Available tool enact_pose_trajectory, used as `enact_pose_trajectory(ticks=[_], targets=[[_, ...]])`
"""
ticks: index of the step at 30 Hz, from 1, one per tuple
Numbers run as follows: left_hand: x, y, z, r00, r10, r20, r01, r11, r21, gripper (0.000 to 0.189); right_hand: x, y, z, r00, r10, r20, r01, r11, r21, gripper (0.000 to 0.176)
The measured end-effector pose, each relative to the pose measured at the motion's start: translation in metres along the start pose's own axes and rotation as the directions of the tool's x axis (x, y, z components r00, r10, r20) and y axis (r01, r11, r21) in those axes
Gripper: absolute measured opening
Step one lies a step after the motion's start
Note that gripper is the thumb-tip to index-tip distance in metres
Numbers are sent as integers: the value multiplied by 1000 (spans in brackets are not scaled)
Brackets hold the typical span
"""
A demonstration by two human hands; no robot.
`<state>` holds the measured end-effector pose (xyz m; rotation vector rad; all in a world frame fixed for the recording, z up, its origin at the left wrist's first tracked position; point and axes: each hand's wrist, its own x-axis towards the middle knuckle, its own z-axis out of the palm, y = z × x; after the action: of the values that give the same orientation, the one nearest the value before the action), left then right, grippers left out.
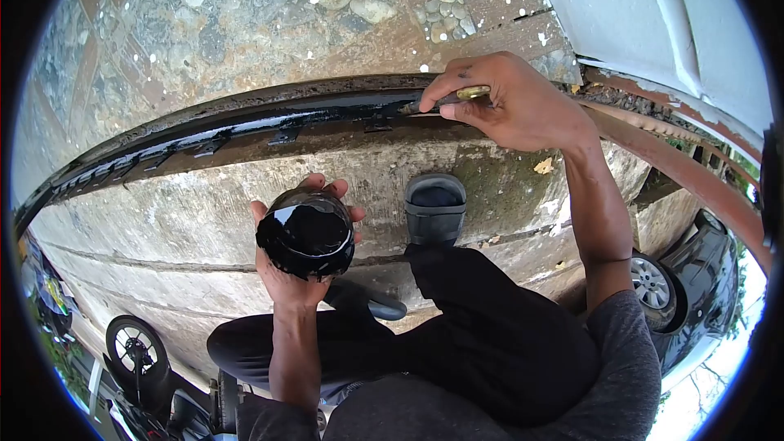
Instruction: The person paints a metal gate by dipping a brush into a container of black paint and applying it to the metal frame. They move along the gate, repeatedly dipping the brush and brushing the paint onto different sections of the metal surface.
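Observation:
My left hand [287, 279] cups a small round container of glossy black paint [306, 233], held in front of my knees. My right hand [510, 102] grips a paintbrush [457, 95] with a brass ferrule, its bristles pressed on a long metal rail [245, 118]. The rail runs along the top edge of a concrete step and shines wet black to the left of the brush. To the right of my hand the rail [653, 151] is rusty brown. Small metal tabs hang under the painted stretch.
I crouch with one grey sandal [435, 208] on the concrete ledge [204, 204]. Stony, paint-speckled ground [269, 16] lies beyond the rail. A white panel [653, 8] stands at upper right. A motorbike wheel [135, 347] shows at lower left, a dark car [694, 278] at right.

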<state>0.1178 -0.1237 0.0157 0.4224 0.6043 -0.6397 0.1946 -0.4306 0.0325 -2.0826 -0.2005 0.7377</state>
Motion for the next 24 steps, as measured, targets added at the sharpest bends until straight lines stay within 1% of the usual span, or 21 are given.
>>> enact_pose_trajectory(ticks=[1,2,4,5,8,11,14,17,20,23,24], targets=[[1,0,1,1000,2,-17,-2,1000,7,71,0,-2,-4,1000,11,24,-11,1000,-23,17],[3,-1,0,1000,3,2,-3,1000,-1,74,6,0,2,997,-56,46,60,993,-97,18],[5,-3,-6,999,6,33,-5,1000,-14,79,11,-12,3,997,-53,55,61,984,-165,19],[5,-4,-6,1000,1,29,-1,1000,-23,79,11,-15,4,997,-52,64,63,979,-193,19],[5,-2,-1,1000,10,26,-9,999,-33,79,14,-9,8,993,-87,78,99,981,-166,15],[7,-4,0,999,18,27,-17,1000,-25,80,19,-14,11,995,-88,38,92,988,-126,16],[6,-6,-1,1000,19,17,-19,1000,-15,80,16,-20,3,989,-83,121,106,976,-193,18],[5,-5,-2,999,36,7,-36,999,-5,80,18,-11,5,997,-44,63,54,985,-165,18],[4,-6,-9,999,42,4,-42,999,4,79,15,-18,7,988,-106,115,131,962,-240,16],[1,-4,-14,998,55,-8,-55,998,-2,79,23,-25,-7,999,-45,31,50,976,-213,16],[0,-4,-15,998,63,-20,-63,998,-1,79,24,-31,-8,998,-64,9,64,987,-150,16]])
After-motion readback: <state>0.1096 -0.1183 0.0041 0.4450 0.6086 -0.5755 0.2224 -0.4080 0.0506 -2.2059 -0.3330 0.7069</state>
